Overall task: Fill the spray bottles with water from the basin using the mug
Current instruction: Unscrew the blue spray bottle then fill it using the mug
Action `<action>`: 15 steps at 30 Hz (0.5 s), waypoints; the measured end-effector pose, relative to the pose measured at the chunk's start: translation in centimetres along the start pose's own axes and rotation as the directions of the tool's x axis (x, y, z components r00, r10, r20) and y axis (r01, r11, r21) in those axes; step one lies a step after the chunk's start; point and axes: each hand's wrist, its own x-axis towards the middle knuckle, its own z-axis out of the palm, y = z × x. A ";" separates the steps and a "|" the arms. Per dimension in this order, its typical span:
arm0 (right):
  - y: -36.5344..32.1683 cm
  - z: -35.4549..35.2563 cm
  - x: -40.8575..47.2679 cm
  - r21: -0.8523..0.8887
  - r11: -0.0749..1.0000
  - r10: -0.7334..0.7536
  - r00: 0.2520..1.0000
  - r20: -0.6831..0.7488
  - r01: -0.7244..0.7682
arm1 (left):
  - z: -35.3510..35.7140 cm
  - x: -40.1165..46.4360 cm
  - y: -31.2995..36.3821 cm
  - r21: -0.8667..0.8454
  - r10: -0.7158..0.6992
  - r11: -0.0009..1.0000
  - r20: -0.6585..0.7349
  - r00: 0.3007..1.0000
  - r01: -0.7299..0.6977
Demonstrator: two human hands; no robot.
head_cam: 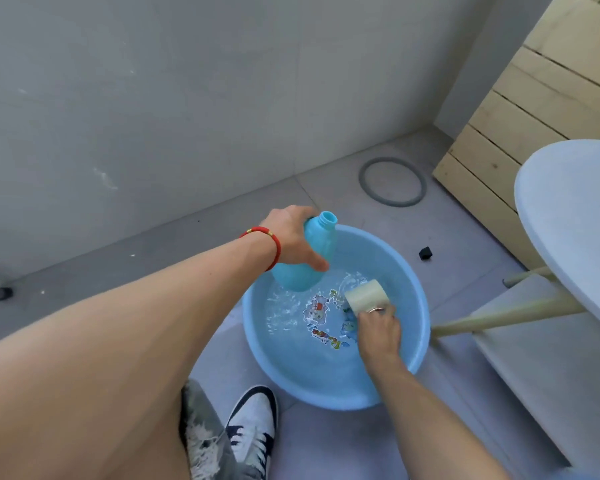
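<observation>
Left hand up close, clamped round blue bottle, uncapped, tilted over basin. Right hand wrapped on pale mug, dipped sideways into the water. Grey ring on floor beyond.

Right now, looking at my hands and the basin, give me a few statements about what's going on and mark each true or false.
1. The left hand grips the blue bottle. True.
2. The bottle has its spray cap on. False: its threaded neck is open.
3. The right hand holds the mug down in the basin. True.
4. The basin is dry. False: it holds rippling water.
5. The basin sits on the white table. False: it stands on the floor.
</observation>
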 end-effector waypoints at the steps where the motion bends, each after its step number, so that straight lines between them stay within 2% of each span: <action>1: -0.5 0.5 -0.1 0.022 1.000 -0.018 1.000 0.020 0.018 | 0.1 0.0 0.0 0.002 0.000 1.000 0.004 1.000 0.000; 5: -2.7 1.1 -0.9 0.212 0.976 -0.071 0.992 0.108 0.047 | 0.1 0.0 0.3 -0.023 -0.015 1.000 0.032 0.999 0.016; 7: -3.5 0.8 -1.4 0.361 0.932 -0.021 0.993 0.113 -0.021 | 0.0 0.0 0.5 -0.036 -0.015 0.999 0.034 0.999 0.016; 9: -3.9 0.5 -1.5 0.537 0.836 0.048 0.990 0.135 -0.114 | -0.2 -0.2 0.6 -0.038 -0.018 0.999 0.027 0.999 0.019; 10: -3.8 0.3 -1.4 0.627 0.759 0.082 0.981 0.176 -0.176 | -0.2 -0.2 0.5 -0.041 -0.022 0.999 0.024 0.999 0.023; 12: -3.2 -0.2 -1.1 0.804 0.515 0.118 0.954 0.275 -0.296 | -0.5 -0.5 0.4 -0.049 -0.025 0.998 0.011 1.000 0.025; 15: -2.1 -1.5 -1.1 0.918 0.112 0.021 0.925 0.380 -0.380 | -1.1 -1.0 0.1 -0.073 -0.045 0.996 -0.005 0.999 0.044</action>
